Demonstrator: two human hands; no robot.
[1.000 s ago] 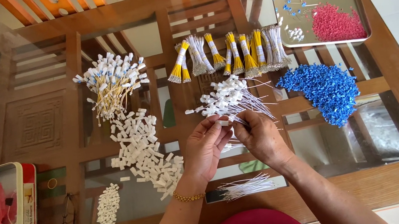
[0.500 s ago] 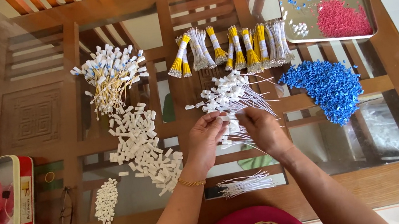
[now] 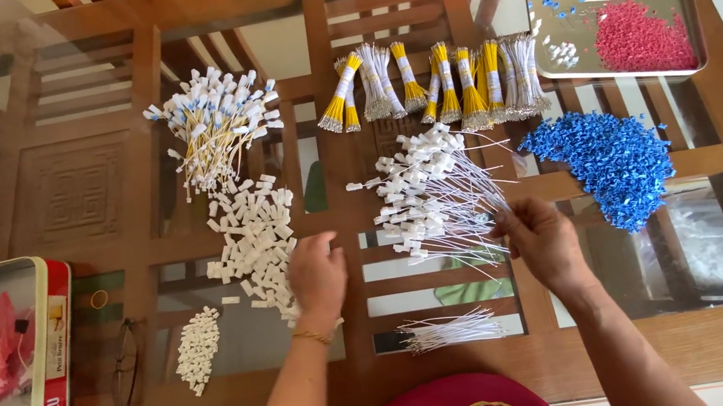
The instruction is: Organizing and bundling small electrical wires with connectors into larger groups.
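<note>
head view: the right hand (image 3: 542,241) pinches the bare ends of a fanned bunch of thin white wires (image 3: 439,195), their small white plug ends spreading toward eleven o'clock over the glass table (image 3: 324,155). the left hand (image 3: 316,277) rests palm down, fingers loosely curled with nothing visible in them, at the edge of the loose white plastic housings (image 3: 255,240) lying at its ten o'clock. to do this well, keep the pinch firm near the wire ends so the fan stays together, and take one housing at a time. the wires look springy and fine; the housings are blocky, matte and hard. blue beads (image 3: 608,157) sit heaped at the right hand's one o'clock, glossy and granular.
</note>
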